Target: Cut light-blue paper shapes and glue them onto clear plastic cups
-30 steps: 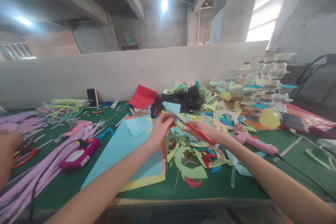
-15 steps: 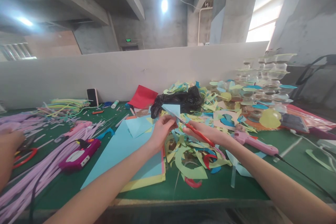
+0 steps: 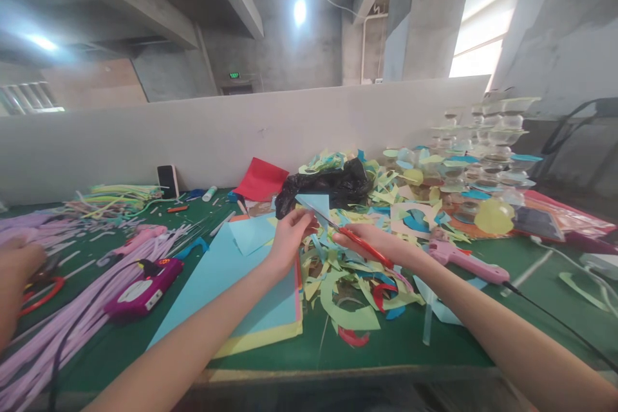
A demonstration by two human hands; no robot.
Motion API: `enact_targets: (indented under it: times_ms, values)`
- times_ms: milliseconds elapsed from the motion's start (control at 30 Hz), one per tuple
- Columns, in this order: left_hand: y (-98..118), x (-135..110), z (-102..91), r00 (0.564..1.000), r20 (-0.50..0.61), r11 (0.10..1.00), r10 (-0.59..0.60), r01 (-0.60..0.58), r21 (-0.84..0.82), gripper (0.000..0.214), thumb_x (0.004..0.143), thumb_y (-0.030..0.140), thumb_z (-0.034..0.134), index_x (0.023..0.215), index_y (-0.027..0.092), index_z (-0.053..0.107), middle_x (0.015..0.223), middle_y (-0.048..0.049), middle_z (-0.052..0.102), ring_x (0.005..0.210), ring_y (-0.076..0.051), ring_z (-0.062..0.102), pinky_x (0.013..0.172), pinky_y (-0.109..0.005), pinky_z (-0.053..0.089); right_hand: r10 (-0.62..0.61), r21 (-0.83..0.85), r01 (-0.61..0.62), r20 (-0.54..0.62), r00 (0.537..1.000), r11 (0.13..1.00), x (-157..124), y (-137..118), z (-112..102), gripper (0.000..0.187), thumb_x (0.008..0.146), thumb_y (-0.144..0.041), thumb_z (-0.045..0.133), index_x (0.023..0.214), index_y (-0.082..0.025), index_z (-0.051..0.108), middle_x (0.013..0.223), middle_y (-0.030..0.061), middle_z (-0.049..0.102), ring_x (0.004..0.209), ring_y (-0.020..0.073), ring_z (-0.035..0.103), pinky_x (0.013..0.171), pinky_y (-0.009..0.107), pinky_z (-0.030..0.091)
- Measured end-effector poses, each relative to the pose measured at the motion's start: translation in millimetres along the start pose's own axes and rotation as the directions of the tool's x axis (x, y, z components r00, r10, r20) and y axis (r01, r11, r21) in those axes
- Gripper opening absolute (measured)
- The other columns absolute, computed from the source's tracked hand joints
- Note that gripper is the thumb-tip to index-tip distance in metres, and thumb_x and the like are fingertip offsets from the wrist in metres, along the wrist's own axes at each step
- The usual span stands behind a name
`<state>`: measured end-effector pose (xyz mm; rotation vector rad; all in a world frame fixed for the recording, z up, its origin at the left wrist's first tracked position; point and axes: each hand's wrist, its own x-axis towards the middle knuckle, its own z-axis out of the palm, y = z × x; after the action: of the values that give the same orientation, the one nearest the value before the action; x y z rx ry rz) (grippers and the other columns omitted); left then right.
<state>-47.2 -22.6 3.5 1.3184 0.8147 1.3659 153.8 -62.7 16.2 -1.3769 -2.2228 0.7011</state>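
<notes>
My left hand (image 3: 291,235) pinches a small piece of light blue paper (image 3: 318,205) by its lower left side, above the table. Red-handled scissors (image 3: 365,246) are gripped in my right hand (image 3: 369,241), their blades pointing up and left against that paper. Below and to the left lies a stack of coloured paper sheets (image 3: 226,283), light blue on top, with pink and yellow edges showing. A loose blue piece (image 3: 250,235) rests at the stack's far end. Cut paper scraps (image 3: 345,299) heap up under and behind my hands.
A black plastic bag (image 3: 338,183) and red paper (image 3: 262,179) lie behind. On the right are a pink glue gun (image 3: 468,262) and stacked clear cups (image 3: 499,135). Leftward sit a purple box (image 3: 145,290), lilac stems (image 3: 72,328) and another person's hand (image 3: 19,264) near scissors.
The whole view has shifted slightly. My hands keep nearly the same pose, with the blue paper and scissors still held together; any cutting progress is too small to make out.
</notes>
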Motion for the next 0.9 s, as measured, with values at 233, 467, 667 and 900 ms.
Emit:
enact_targets:
  times_ms: [233, 467, 667, 900]
  values:
    - [1, -5, 4.1, 0.999, 0.031, 0.999, -0.021, 0.022, -0.027, 0.026, 0.073, 0.040, 0.074, 0.077, 0.016, 0.064, 0.074, -0.0011, 0.063, 0.070, -0.013, 0.061, 0.075, -0.029, 0.050, -0.019, 0.003, 0.019, 0.011, 1.000, 1.000, 1, 3, 1, 0.055, 0.085, -0.077, 0.042, 0.074, -0.023, 0.038, 0.065, -0.0036, 0.044, 0.056, 0.0127, 0.038, 0.052, 0.027, 0.030]
    - [0, -7, 3.0, 0.999, 0.040, 1.000, -0.016, 0.017, -0.017, 0.025, 0.075, 0.039, 0.073, 0.072, 0.017, 0.061, 0.073, -0.0011, 0.064, 0.072, -0.013, 0.062, 0.076, -0.029, 0.050, -0.016, -0.021, 0.016, -0.003, 1.000, 1.000, 3, 6, 1, 0.057, 0.085, -0.077, 0.042, 0.070, -0.022, 0.040, 0.061, -0.0035, 0.043, 0.052, 0.0119, 0.037, 0.049, 0.027, 0.026]
    - [1, -10, 6.1, 0.996, 0.079, 0.999, -0.028, 0.030, -0.021, 0.026, 0.076, 0.041, 0.071, 0.075, 0.017, 0.063, 0.076, -0.0028, 0.064, 0.076, -0.016, 0.063, 0.078, -0.031, 0.051, -0.024, 0.017, 0.024, -0.004, 1.000, 1.000, 3, 7, 3, 0.054, 0.085, -0.075, 0.044, 0.075, -0.023, 0.040, 0.064, -0.0034, 0.047, 0.056, 0.0130, 0.041, 0.051, 0.026, 0.029]
    - [3, -11, 6.5, 0.997, 0.053, 0.998, -0.057, 0.058, -0.023, 0.024, 0.074, 0.039, 0.073, 0.071, 0.017, 0.063, 0.074, -0.0026, 0.066, 0.072, -0.015, 0.063, 0.075, -0.030, 0.050, -0.033, -0.022, 0.033, -0.023, 0.999, 0.999, 3, 5, 2, 0.056, 0.086, -0.075, 0.041, 0.070, -0.022, 0.040, 0.060, -0.0037, 0.043, 0.053, 0.0117, 0.037, 0.051, 0.027, 0.026]
